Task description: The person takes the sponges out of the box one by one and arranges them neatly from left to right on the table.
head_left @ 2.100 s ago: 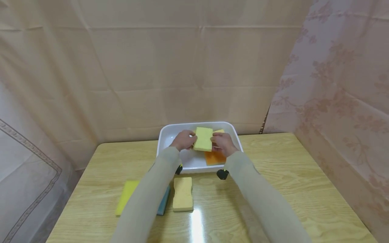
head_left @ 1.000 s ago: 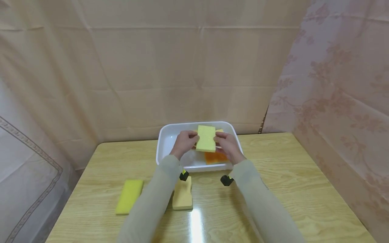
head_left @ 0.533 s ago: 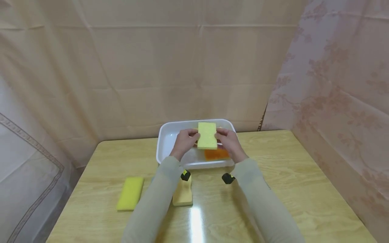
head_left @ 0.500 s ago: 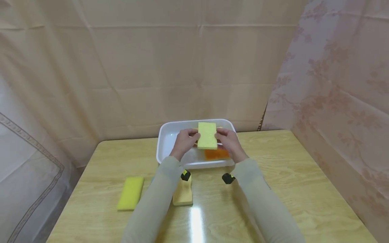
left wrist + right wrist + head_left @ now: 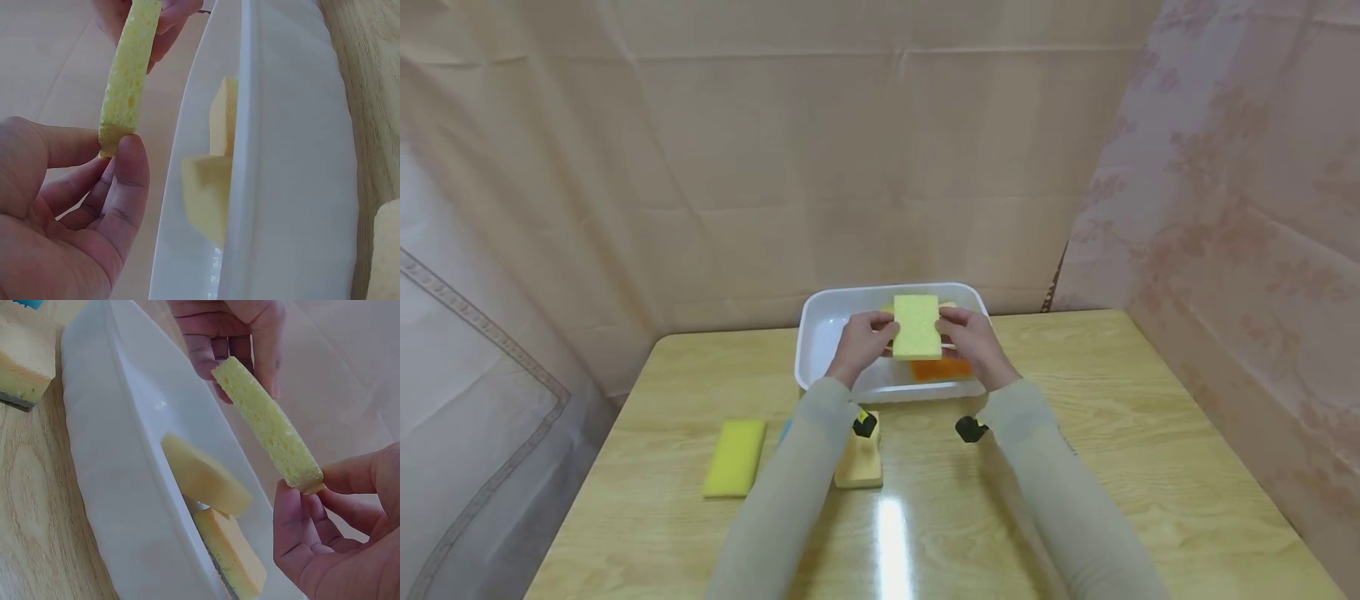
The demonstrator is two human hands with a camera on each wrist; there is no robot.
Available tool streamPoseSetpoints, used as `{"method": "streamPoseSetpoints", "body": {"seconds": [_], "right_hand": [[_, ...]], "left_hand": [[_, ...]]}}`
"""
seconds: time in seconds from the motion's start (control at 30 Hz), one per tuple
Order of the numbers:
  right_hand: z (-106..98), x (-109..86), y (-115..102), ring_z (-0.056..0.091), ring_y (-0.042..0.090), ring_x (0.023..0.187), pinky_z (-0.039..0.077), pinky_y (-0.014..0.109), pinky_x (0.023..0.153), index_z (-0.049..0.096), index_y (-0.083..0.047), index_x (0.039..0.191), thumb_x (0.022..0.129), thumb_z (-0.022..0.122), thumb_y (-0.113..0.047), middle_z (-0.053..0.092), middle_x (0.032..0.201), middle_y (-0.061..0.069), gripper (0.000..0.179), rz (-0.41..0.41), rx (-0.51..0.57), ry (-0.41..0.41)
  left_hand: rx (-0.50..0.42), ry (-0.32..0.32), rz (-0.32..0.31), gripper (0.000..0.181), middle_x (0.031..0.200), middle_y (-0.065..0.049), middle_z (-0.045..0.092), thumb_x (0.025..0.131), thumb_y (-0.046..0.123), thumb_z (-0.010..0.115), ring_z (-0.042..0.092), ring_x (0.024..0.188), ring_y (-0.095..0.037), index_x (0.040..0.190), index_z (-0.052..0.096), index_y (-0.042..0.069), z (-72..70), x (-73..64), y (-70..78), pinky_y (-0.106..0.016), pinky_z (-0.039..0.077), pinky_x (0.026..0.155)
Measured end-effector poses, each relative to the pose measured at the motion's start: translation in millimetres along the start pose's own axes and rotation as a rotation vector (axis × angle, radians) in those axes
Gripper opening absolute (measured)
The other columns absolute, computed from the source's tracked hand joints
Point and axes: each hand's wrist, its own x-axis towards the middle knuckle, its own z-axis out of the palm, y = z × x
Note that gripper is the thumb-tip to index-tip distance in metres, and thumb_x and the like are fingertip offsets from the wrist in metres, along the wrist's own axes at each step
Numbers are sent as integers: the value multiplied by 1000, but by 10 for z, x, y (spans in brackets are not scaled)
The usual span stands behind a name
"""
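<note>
Above a white plastic basin [image 5: 808, 350], both hands hold a pale yellow sponge [image 5: 917, 327] by its opposite long sides. My left hand [image 5: 859, 346] pinches one edge between thumb and fingers, and my right hand [image 5: 976, 342] pinches the other. The wrist views show the sponge edge-on, with its porous side [image 5: 269, 425] facing the camera and air between it and the basin. Inside the basin lie an orange piece [image 5: 942, 369], a plain yellow sponge [image 5: 206, 475] and a layered sponge [image 5: 231, 556] with a dark bottom layer.
On the wooden table [image 5: 1150, 467], a bright yellow sponge [image 5: 735, 458] lies left of the left sleeve. A tan sponge with notched sides [image 5: 859, 467] sits in front of the basin. Something blue [image 5: 786, 430] is mostly hidden by the left sleeve. A beige curtain [image 5: 760, 183] hangs behind.
Both hands keep their pinch on the pale yellow sponge, which has moved a little to the right and come upright from a slight tilt. The head view has shifted slightly.
</note>
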Motion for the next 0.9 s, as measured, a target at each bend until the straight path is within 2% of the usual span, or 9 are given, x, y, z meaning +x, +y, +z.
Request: {"method": "streamPoseSetpoints", "body": {"seconds": [0.2, 0.37, 0.67, 0.9], "right_hand": [[-10, -10, -16, 62, 28, 105, 59, 30, 80, 50, -4, 147, 103, 58, -15, 57, 137, 14, 46, 20, -9, 0], [-28, -42, -27, 62, 28, 106, 59, 32, 83, 49, -4, 149, 103, 58, -15, 56, 139, 15, 48, 8, -27, -12], [-42, -179, 88, 58, 30, 113, 55, 40, 94, 48, -5, 149, 104, 57, -15, 54, 141, 13, 48, 16, -63, -20], [-71, -290, 225, 60, 24, 109, 57, 33, 86, 48, -5, 150, 104, 57, -18, 54, 140, 13, 48, -29, -79, -35]], "left_hand": [[13, -3, 8, 33, 113, -18, 70, 100, 13, 63, 72, 84, -25, 127, 65, -4, -5, -7, 23, -31, 61, 68], [-3, 3, 9, 36, 112, -18, 69, 100, 14, 63, 72, 81, -25, 131, 63, -4, -3, -71, 44, -31, 61, 68], [-19, 24, 14, 39, 108, -15, 67, 98, 16, 63, 70, 77, -20, 134, 62, 0, 57, -265, 2, -31, 61, 66], [-12, 21, 35, 38, 106, -13, 67, 98, 16, 63, 69, 69, -20, 134, 63, 2, 80, -418, -45, -32, 61, 65]]}}
